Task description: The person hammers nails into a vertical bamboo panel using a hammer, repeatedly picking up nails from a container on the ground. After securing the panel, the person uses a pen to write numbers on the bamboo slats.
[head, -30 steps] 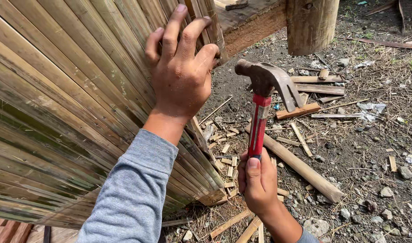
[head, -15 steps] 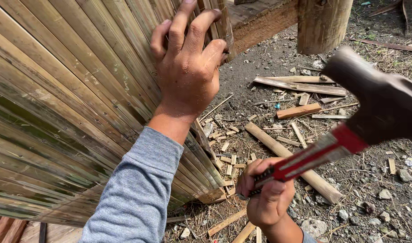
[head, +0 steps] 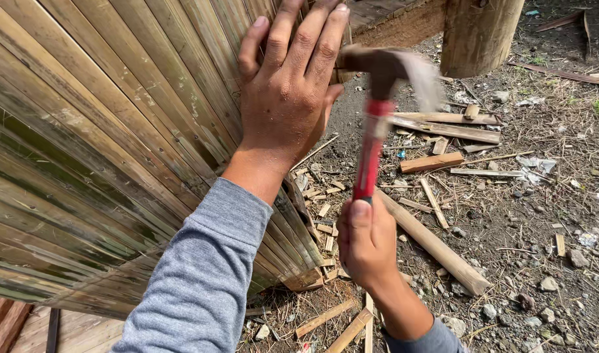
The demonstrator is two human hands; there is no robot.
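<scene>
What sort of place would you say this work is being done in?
Probably an outdoor building site: bare, stony ground littered with wood offcuts, a slatted bamboo wall and a thick timber post.

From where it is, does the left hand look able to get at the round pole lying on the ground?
Probably not directly: the left hand is pressed on the bamboo slats, and the right hand with the hammer lies between it and the pole.

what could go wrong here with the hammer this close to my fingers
1. The hammer head is right beside the left hand pressed flat on the bamboo slat panel; a slightly off swing could strike the fingers.
2. The right hand grips the red handle low down, so aim may be less steady.
3. Wood offcuts litter the ground and could trip you.
</scene>
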